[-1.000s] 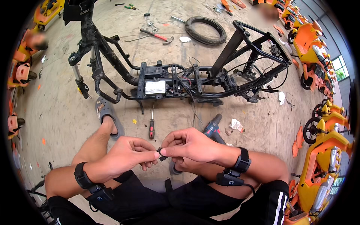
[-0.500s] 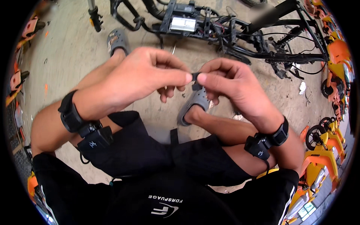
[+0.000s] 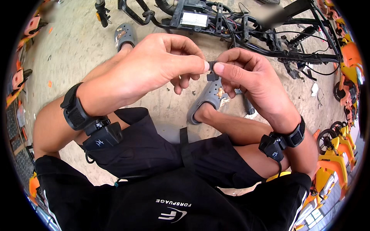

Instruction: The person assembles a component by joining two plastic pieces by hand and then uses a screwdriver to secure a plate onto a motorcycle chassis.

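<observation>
Both my hands meet in front of me, above my lap. Between their fingertips is a small black piece (image 3: 212, 77), perhaps rubber or plastic, with a flat tab hanging below. My left hand (image 3: 154, 65) pinches its left side with thumb and index finger, the other fingers curled loosely. My right hand (image 3: 252, 77) pinches the right side with the thumb on top. The fingers cover most of the piece, so its exact kind does not show.
Beyond my hands a bare black vehicle frame (image 3: 227, 29) with wiring and a silver box (image 3: 194, 19) lies across the floor. A dark cylindrical object (image 3: 249, 104) is beside my grey clog (image 3: 208, 98). Yellow-orange vehicles (image 3: 333, 163) line the right side.
Both hands, still pinching the black piece, appear slightly higher and further right. The whole view has shifted a little as well, and more of the piece's hanging tab shows.
</observation>
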Available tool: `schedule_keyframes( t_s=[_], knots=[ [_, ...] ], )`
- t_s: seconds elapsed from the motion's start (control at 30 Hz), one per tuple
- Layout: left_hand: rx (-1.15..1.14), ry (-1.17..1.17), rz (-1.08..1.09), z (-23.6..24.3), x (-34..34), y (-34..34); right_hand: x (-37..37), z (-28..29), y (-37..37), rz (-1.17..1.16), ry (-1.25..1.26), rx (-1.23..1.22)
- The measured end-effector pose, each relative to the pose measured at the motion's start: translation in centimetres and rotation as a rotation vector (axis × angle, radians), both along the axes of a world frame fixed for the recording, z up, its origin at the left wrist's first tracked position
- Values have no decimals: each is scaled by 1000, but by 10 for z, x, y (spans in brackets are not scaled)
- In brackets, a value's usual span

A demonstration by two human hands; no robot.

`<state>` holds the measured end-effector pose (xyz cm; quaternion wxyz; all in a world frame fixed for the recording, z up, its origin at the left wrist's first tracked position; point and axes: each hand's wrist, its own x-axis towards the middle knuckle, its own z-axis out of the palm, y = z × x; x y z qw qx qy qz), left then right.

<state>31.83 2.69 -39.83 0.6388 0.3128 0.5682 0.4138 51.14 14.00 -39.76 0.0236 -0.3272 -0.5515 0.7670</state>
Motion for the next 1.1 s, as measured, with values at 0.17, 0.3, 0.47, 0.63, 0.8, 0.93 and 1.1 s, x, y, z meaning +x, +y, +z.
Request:
schedule_keyframes(
  t_s=[0.17,0.3,0.47,0.63,0.8,0.93,1.1],
  knots=[
    [5,13,-2,3,-2,-1,-1,3,-2,-2,-2,0],
    [-40,18,-18,5,-2,-1,-3,3,-3,6,-7,25],
    [-36,63,-27,7,-3,0,-2,1,-4,8,32,37],
    [-71,75,-52,6,-3,-2,-4,2,-5,35,14,75],
    [-85,61,-60,3,1,-1,-4,0,-7,39,14,100],
    [-70,52,-56,5,2,-1,-4,2,-9,23,10,125],
    [-79,31,-48,8,5,-1,-3,2,-10,34,4,160]
  ],
)
